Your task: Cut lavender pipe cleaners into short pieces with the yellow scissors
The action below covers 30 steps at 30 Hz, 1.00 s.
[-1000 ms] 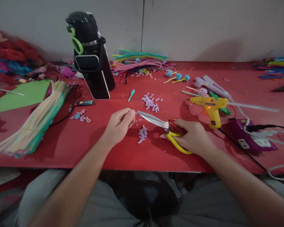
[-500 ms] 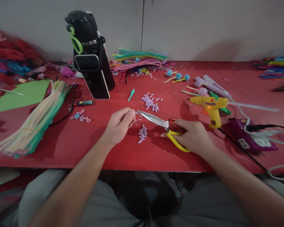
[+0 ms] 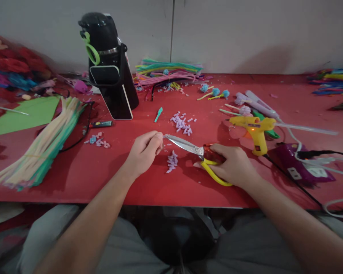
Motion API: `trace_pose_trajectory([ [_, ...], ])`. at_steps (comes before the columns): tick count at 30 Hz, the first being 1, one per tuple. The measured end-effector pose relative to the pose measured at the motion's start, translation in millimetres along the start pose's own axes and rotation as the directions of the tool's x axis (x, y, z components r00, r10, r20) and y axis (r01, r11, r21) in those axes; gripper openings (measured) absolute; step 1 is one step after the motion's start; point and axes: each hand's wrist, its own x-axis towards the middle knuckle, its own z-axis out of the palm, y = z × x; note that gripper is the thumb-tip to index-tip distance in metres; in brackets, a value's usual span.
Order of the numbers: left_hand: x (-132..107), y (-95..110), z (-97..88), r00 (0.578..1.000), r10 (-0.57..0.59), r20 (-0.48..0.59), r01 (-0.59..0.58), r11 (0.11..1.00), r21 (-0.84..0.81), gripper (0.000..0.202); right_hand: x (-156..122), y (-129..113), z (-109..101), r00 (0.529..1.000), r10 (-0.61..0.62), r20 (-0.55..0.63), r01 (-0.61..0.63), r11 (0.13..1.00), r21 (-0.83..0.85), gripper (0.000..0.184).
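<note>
At frame centre, the left hand (image 3: 144, 153) pinches a lilac piece (image 3: 164, 136), likely light, soft, best held by one end; the right hand (image 3: 234, 161) clasps the scissors (image 3: 185, 144), presumably stiff, by their handles (image 3: 215, 177).

Since half a second ago, the yellow handle (image 3: 215, 176) of the scissors (image 3: 187, 144) in the right hand (image 3: 234, 163) has shifted slightly toward the tabletop's near edge (image 3: 165, 203).

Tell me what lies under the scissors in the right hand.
Red tabletop shows around the scissors, with a lilac pile on the near side of the blades. Whatever lies directly beneath the blades or right hand is covered from view.
</note>
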Motion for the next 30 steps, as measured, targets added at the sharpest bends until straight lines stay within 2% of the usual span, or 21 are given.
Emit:
trace_pose_trajectory([
  [10, -0.3, 0.0, 0.7, 1.0, -0.016, 0.01, 0.016, 0.999, -0.029, 0.039, 0.9, 6.1, 4.5, 1.0, -0.002, -0.019, 0.002, 1.0, -0.002, 0.061],
  [30, 0.4, -3.5, 1.0, 0.999, -0.035, 0.027, 0.039, 0.986, -0.16, 0.04, 0.0, 0.3, -0.9, 1.0, -0.015, 0.004, 0.015, 1.0, 0.001, 0.063],
])
